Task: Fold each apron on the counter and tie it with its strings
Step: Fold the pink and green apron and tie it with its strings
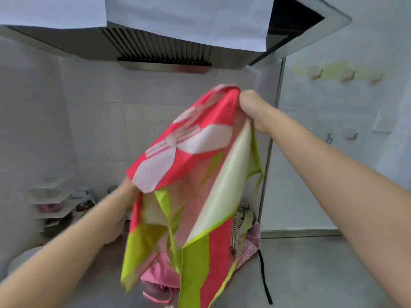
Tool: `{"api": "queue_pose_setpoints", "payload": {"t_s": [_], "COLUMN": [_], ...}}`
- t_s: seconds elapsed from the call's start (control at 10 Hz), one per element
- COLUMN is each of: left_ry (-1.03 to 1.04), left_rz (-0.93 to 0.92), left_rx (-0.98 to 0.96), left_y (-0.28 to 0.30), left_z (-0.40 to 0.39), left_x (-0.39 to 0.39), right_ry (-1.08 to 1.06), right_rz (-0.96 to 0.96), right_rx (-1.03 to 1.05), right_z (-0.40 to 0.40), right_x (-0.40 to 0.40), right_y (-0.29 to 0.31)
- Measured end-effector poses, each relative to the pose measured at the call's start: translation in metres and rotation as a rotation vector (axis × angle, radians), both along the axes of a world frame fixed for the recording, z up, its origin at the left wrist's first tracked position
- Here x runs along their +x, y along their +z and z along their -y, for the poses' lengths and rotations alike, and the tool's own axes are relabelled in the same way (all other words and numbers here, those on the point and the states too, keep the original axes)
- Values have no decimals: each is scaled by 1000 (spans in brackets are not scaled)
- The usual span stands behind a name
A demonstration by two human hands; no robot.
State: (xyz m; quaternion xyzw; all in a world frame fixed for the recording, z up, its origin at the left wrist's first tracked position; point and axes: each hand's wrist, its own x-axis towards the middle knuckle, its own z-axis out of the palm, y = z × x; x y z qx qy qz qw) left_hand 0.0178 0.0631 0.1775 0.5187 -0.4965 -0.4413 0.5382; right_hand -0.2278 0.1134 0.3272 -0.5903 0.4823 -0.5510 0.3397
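Apron (pixel 200 174) hangs at frame centre, thin, limp, probably slippery; right hand (pixel 253 112) pinches its top corner, left hand (pixel 127 194) grips the lower edge. Best held by its corners.

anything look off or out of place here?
Mostly no. The red-and-green apron is held up in the air by both hands, left hand and right hand, unfolded. Other aprons lie heaped on the counter, and a black strap trails loose. Paper sheets cover the hood, which is odd.
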Motion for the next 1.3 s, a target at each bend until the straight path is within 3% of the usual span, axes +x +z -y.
{"api": "queue_pose_setpoints", "payload": {"t_s": [0.1, 0.2, 0.3, 0.4, 0.5, 0.6, 0.7, 0.8, 0.9, 1.0, 1.1, 1.2, 1.3], "left_ry": [179, 216, 56, 0, 113, 254, 277, 288, 277, 205, 29, -17, 71], "left_rz": [84, 312, 978, 1505, 1515, 1357, 1164, 933, 697, 738, 899, 1116, 1258], "left_rx": [-154, -314, -375, -126, -115, -177, -139, -179, -241, -331, -422, -533, -607], "left_y": [24, 53, 74, 75, 70, 65, 65, 65, 71, 86, 100, 112, 125], "left_z": [36, 25, 1, -1, -7, -7, -3, 5, 2, -2, -13, -17, -15], "left_x": [78, 106, 95, 107, 116, 115, 109, 103, 82, 51, 11, -12, -4], "right_ry": [-78, -28, -166, -548, -615, -341, -184, -8, 341, 370, 236, 220, 162], "right_rz": [-783, -1316, -1461, -1238, -1224, -1376, -1404, -1125, -792, -850, -702, -576, -883], "right_rx": [42, 302, 276, 6, -113, 73, 192, 286, 658, 688, 360, 283, 366], "right_z": [-10, -9, 11, 22, 26, 27, 22, 13, -2, -2, 7, 15, 17], "right_x": [-23, -18, -12, -21, -23, -20, -16, -10, -1, 12, 43, 68, 69], "right_y": [-12, -37, -58, -62, -53, -54, -62, -71, -72, -81, -105, -129, -147]}}
